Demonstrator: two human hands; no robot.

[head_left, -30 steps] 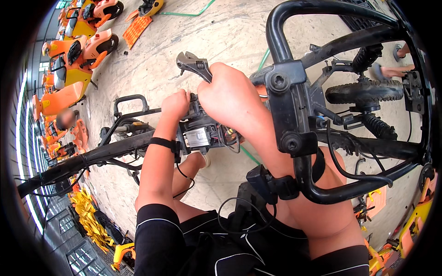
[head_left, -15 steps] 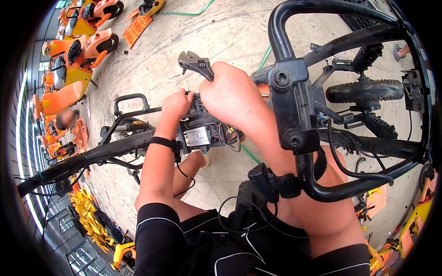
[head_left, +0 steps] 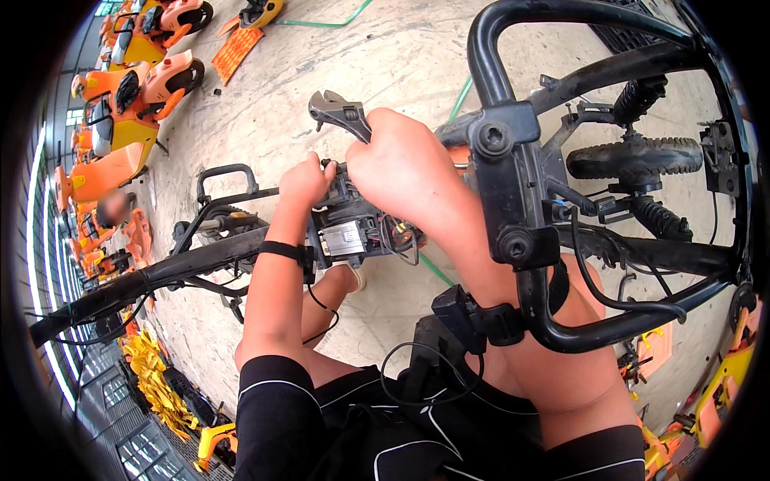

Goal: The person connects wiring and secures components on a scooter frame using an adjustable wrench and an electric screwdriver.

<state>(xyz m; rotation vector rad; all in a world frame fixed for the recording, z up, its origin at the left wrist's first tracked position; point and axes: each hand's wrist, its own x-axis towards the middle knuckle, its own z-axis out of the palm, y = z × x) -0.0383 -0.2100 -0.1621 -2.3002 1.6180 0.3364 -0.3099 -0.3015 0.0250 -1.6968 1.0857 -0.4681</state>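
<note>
My right hand (head_left: 397, 156) is closed round the handle of an adjustable wrench (head_left: 337, 112), its jaws sticking out to the left past my fist. My left hand (head_left: 305, 183) is pinched beside it at the frame's middle, by a small dark part between thumb and finger that I cannot make out. Both hands are over a stripped black scooter frame (head_left: 533, 188). Under them sits a dark bay with a silver box-shaped controller (head_left: 345, 238) and some loose wires (head_left: 403, 232).
The frame's bent tube rack and a rear wheel (head_left: 634, 159) with two shock absorbers (head_left: 662, 219) are on the right. Orange and yellow scooters (head_left: 128, 112) line the left. Yellow plastic parts (head_left: 156, 377) lie piled at lower left. An orange mat (head_left: 237, 56) lies on the concrete floor.
The wrench and my right hand have shifted very slightly to the left. My left hand stays nearly where it was.
</note>
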